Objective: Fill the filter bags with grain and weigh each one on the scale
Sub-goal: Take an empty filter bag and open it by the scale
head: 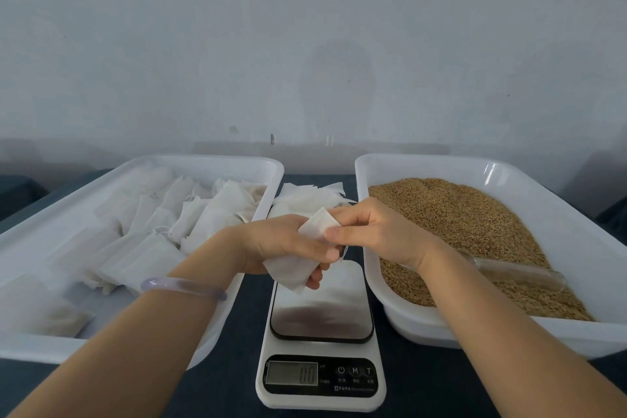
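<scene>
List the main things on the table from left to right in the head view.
Tray of filter bags, scale, tray of grain. Left out: the left hand, right hand and the filter bag they hold, above the scale.

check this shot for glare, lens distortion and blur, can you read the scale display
Head view: soft, dim light, no harsh glare; the scale platform shows a pale sheen with a dark reflection; its display reads 0.0; wide-angle lens bows the bag tray and grain tray rims; near filter bags look soft.

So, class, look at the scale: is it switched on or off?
On. The display of the scale shows digits, reading 0.0.
</scene>
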{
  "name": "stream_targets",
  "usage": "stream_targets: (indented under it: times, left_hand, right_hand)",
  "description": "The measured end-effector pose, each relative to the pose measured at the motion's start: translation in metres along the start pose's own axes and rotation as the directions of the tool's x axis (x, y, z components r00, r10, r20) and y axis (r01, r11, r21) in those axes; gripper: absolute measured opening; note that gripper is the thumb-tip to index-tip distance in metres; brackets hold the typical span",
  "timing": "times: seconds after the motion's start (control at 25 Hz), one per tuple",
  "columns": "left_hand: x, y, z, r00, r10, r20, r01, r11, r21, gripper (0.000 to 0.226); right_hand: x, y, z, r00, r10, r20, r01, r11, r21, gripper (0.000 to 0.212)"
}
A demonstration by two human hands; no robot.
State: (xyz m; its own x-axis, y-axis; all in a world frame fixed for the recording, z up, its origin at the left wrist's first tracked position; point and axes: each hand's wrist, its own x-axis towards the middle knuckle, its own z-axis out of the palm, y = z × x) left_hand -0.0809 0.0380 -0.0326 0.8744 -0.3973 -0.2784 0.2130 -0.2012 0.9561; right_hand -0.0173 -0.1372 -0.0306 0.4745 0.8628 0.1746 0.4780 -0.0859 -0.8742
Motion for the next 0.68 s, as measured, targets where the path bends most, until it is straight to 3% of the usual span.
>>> stream_targets:
  times: [0.08,0.16,0.28,0.32,0.44,0.56,0.68]
  left_hand:
    - [-0.001,0.000,0.000,0.999,-0.016,-0.051,0.015,1.000,-0.008,0.047]
    - [0.000,0.001,0.000,0.991,-0.010,-0.133,0.014,0.999,0.032,0.049]
    - [0.002,0.003,0.002,0.968,0.033,-0.249,-0.024,0.999,0.042,0.051]
    - [0.003,0.003,0.002,0.961,0.038,-0.275,-0.028,0.999,0.039,0.059]
    - [0.004,0.003,-0.001,0.946,0.021,-0.323,-0.013,1.000,0.027,0.069]
    - [0.009,0.002,-0.003,0.938,-0.038,-0.345,0.008,0.996,-0.089,0.054]
    - [0.013,-0.001,-0.003,0.913,-0.021,-0.408,-0.019,0.995,-0.095,0.042]
  right_hand:
    - [0.000,-0.003,0.002,0.999,-0.006,-0.035,0.006,1.000,-0.002,0.035]
    - [-0.002,-0.005,-0.002,0.981,0.019,-0.193,-0.020,1.000,-0.004,0.048]
    - [-0.019,-0.001,-0.029,0.901,0.088,-0.424,-0.149,0.983,-0.111,0.025]
    - [-0.030,0.004,-0.044,0.895,0.132,-0.427,-0.256,0.934,-0.248,0.018]
    - [-0.070,0.026,-0.092,0.854,0.398,-0.335,-0.519,0.624,-0.584,0.022]
    - [-0.105,0.044,-0.117,0.727,0.608,-0.318,-0.649,0.458,-0.608,0.029]
    - [-0.117,0.056,-0.118,0.688,0.653,-0.317,-0.673,0.410,-0.616,0.024]
